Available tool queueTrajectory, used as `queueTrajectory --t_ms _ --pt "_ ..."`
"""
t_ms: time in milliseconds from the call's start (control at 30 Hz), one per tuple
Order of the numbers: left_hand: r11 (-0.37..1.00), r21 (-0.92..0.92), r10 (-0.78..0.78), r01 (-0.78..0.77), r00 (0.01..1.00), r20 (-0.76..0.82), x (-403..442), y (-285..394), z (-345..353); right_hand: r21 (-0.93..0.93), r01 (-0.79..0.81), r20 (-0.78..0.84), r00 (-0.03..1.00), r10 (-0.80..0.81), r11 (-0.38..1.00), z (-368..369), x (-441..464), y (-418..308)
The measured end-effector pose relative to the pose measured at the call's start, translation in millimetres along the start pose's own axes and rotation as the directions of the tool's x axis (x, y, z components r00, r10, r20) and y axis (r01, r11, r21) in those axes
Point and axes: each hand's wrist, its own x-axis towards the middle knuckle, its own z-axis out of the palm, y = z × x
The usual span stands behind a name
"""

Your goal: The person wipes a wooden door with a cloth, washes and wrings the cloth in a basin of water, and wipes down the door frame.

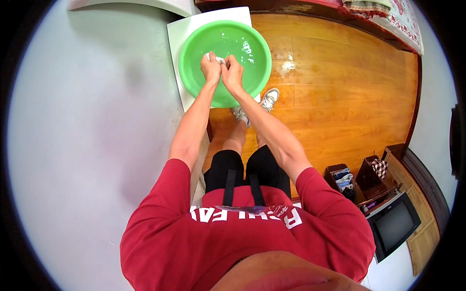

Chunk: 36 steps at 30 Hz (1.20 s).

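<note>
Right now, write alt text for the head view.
The left hand and right hand hold a crumpled white item over a round green basin, apparently containing water, on a white surface beside glossy orange-brown wooden flooring.

On our left we see a pale wall (82,126); to the right, a glossy plank floor (335,87) catches light. At lower right, open dark drawers (367,179) hold clothing (344,179) and a checked cloth (379,169), near a dark-screened television (395,224). A red-and-white patterned cover (404,22) lies at upper right.
</note>
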Motion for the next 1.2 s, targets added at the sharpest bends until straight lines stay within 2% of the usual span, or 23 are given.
queueTrajectory --t_ms 133,200,300,367,400,467,500,533,600,633,700,733,767,800,833,867,900,933,967,1067,1133,1167,1200 --pt "0.999 0.043 -0.005 0.003 0.999 0.050 3 -3 -4 0.066 -0.009 0.078 0.997 0.003 0.998 -12 -2 -5" --pt "0.988 0.155 -0.037 0.002 0.973 0.226 8 -12 -9 0.084 -0.017 0.127 0.992 0.006 0.996 -20 0 -1" --pt "0.969 0.244 -0.045 -0.037 0.945 0.323 10 -17 -14 -0.028 0.099 0.256 0.963 -0.088 0.995 -28 6 12" --pt "0.962 0.259 0.013 -0.089 0.960 0.280 5 -7 -20 -0.203 0.317 0.165 0.944 -0.287 0.926 -30 12 21" --pt "0.950 0.280 0.070 -0.138 0.968 0.242 2 -3 -22 -0.201 0.319 0.171 0.942 -0.288 0.926 -32 16 21" --pt "0.951 0.258 0.126 -0.172 0.975 0.185 -1 -7 -27 -0.379 0.435 -0.044 0.873 -0.486 0.817 -37 22 21" --pt "0.949 0.234 0.186 -0.213 0.973 0.134 -1 -10 -31 -0.372 0.437 -0.038 0.874 -0.484 0.819 -38 24 25" --pt "0.948 0.239 0.183 -0.209 0.975 0.127 -2 -12 -36 -0.411 0.374 0.018 0.915 -0.402 0.832 -40 26 30" --pt "0.947 0.220 0.184 -0.235 0.956 0.229 -5 -21 -44 -0.499 0.261 0.177 0.964 -0.197 0.826 -44 28 40" --pt "0.946 0.225 0.181 -0.232 0.957 0.227 -5 -27 -46 -0.496 0.259 0.180 0.964 -0.194 0.829 -44 28 43" --pt "0.896 0.321 0.188 -0.306 0.918 0.350 -7 -32 -48 -0.414 0.364 0.504 0.855 -0.123 0.834 -41 33 53" --pt "0.897 0.321 0.186 -0.305 0.918 0.351 -10 -32 -48 -0.281 0.413 0.541 0.814 -0.212 0.866 -38 35 60" --pt "0.861 0.328 0.248 -0.389 0.884 0.397 -14 -32 -49 -0.282 0.412 0.541 0.815 -0.211 0.867 -35 34 67" --pt "0.819 0.329 0.307 -0.470 0.844 0.441 -18 -32 -49 -0.229 0.214 0.411 0.905 -0.105 0.949 -30 31 65" --pt "0.821 0.327 0.306 -0.469 0.843 0.442 -21 -31 -48 -0.145 0.014 0.284 0.958 0.028 0.989 -28 29 62" --pt "0.762 0.373 0.362 -0.529 0.826 0.432 -23 -30 -46 -0.148 0.011 0.281 0.959 0.032 0.989 -27 28 61" --pt "0.695 0.417 0.419 -0.586 0.801 0.427 -25 -31 -45 -0.188 0.150 0.366 0.928 -0.073 0.971 -28 27 57" --pt "0.696 0.413 0.420 -0.588 0.799 0.430 -22 -30 -44 -0.214 0.291 0.454 0.875 -0.169 0.933 -29 27 53" --pt "0.722 0.384 0.391 -0.576 0.797 0.460 -16 -30 -42 -0.220 0.292 0.451 0.876 -0.169 0.931 -31 30 50" --pt "0.783 0.321 0.321 -0.533 0.788 0.525 -6 -22 -45 -0.104 0.141 0.486 0.871 -0.074 0.984 -39 32 36" --pt "0.812 0.292 0.286 -0.506 0.780 0.557 -2 -4 -54 -0.290 0.197 0.409 0.910 -0.065 0.936 -45 34 35" --pt "0.756 0.384 0.244 -0.530 0.772 0.587 0 7 -58 -0.289 0.199 0.408 0.910 -0.068 0.936 -48 35 35" --pt "0.690 0.468 0.198 -0.552 0.766 0.611 1 13 -62 -0.378 0.339 0.409 0.896 -0.172 0.861 -52 35 35"
